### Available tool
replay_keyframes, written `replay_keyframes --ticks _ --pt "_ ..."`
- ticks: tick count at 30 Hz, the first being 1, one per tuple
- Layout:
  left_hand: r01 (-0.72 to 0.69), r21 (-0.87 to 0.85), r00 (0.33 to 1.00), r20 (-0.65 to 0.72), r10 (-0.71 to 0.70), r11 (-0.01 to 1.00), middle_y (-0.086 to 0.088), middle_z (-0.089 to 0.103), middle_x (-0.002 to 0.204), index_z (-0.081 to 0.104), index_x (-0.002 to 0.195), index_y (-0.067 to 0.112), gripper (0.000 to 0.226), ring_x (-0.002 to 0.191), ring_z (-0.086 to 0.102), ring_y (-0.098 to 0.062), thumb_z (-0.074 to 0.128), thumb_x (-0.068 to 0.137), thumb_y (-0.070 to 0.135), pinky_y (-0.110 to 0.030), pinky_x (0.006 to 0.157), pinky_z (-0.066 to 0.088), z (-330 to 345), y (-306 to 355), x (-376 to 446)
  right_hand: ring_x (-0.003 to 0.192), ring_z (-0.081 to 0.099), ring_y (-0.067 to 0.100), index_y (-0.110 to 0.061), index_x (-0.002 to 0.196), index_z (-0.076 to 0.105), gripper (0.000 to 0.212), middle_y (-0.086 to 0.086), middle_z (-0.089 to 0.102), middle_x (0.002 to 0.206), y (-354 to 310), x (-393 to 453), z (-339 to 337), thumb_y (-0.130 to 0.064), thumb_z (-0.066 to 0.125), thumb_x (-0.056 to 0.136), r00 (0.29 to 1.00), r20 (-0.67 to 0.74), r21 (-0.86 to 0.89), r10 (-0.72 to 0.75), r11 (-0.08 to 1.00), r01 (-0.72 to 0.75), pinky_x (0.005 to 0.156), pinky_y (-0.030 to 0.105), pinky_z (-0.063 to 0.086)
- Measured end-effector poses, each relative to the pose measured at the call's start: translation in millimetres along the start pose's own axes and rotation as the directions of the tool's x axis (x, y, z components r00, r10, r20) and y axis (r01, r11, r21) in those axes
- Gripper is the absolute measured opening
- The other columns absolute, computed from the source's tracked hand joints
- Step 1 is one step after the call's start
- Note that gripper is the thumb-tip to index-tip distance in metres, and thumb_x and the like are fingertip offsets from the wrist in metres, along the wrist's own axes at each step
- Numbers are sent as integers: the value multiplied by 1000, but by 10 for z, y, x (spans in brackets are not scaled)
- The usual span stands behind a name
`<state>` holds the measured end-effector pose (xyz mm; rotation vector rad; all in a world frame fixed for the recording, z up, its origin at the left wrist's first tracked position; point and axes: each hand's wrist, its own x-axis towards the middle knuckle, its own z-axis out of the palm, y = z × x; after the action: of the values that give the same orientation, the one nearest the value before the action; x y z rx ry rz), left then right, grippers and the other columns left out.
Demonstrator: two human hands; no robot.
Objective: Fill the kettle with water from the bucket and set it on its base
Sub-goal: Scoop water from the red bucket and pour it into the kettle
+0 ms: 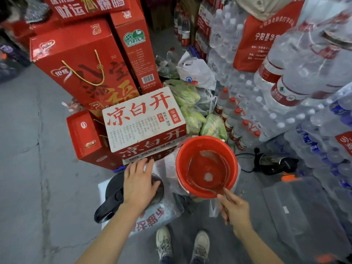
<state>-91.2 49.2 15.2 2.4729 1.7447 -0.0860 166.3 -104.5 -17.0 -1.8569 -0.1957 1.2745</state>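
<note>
L hand (140, 182) fingers spread flat on kettle (114, 197); R hand (235, 208) fingers pinch ladle (207, 168) handle in bucket (233, 180).

The left hand (140, 180) lies flat on the black kettle (118, 197), while the right hand (235, 208) grips a ladle handle (223, 195) inside the red bucket (206, 166).

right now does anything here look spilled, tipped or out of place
No spill shows. The kettle sits on a packaged bundle beside the red bucket, away from the black base on the floor to the right.
</note>
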Motion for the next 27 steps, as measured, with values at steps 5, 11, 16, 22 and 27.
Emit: replay_keyframes --ticks 5,11,16,22,27 --pt "143 31 969 198 -146 989 -4 47 146 47 141 24 87 140 35 -30 67 69 70 -52 111 33 -23 -323 -176 37 35 17 -19 129 63 42 11 53 52 -34 -166 -161 -10 68 89 997 8 31 -78 996 78 33 21 32" --pt "159 -41 982 106 -154 986 -4 53 136 56 132 19 70 133 43 -29 70 75 58 -46 103 45 -236 -334 -265 33 36 15 -20 131 60 46 17 52 60 -190 -316 -325 -8 68 88 987 52 89 -151 985 146 32 20 31" --pt "155 -210 985 -37 -167 965 0 51 139 57 131 20 65 130 47 -26 72 78 54 -47 94 53 -470 -496 -570 35 35 15 -30 124 61 43 17 51 61 -366 -528 -361 -7 67 89 969 101 120 -225 970 213 33 21 32" --pt "252 -463 949 -54 -311 850 -2 45 152 49 143 21 68 136 47 -25 71 84 45 -43 109 40 -694 -721 -850 32 36 13 -26 128 57 48 13 55 55 -486 -835 -255 -5 68 86 959 125 134 -256 962 239 32 20 32" --pt "329 -662 880 -43 -473 674 1 48 151 39 149 31 71 129 53 -20 71 86 42 -46 104 47 -771 -820 -1131 30 33 14 -26 124 59 47 17 51 56 -513 -1151 -17 -6 70 83 952 143 139 -272 958 252 32 18 30"
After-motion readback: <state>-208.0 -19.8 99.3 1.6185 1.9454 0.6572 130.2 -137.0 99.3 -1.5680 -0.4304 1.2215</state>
